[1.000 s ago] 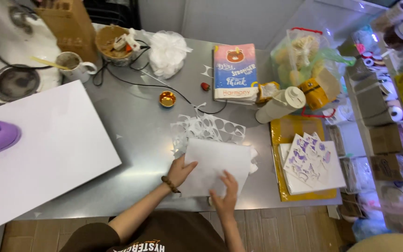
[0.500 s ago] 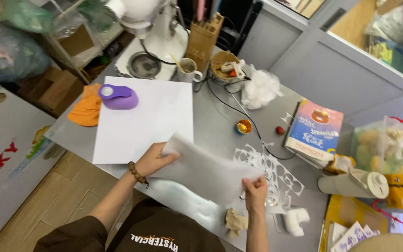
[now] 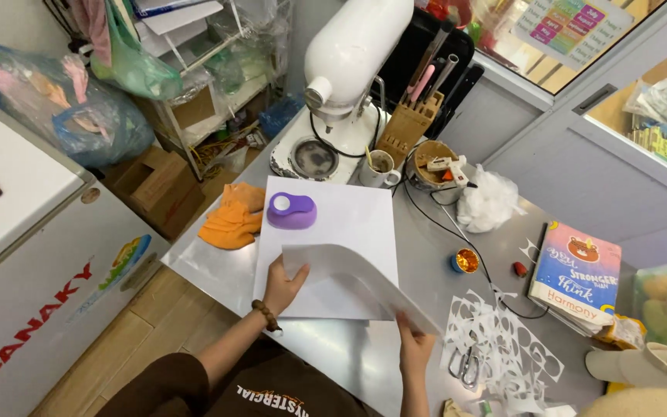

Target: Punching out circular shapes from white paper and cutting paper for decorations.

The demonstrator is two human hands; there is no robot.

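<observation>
Left hand pinches one end of a curling white sheet, and the right hand grips its other end, so the sheet arches above a second, flat white sheet on the steel table. One purple paper punch sits on the flat sheet, with one orange cloth to its left. Behind stand one white mixer, a mug and a knife block. Farther right lie a black cable, paper cutouts with scissors, and one book.
</observation>
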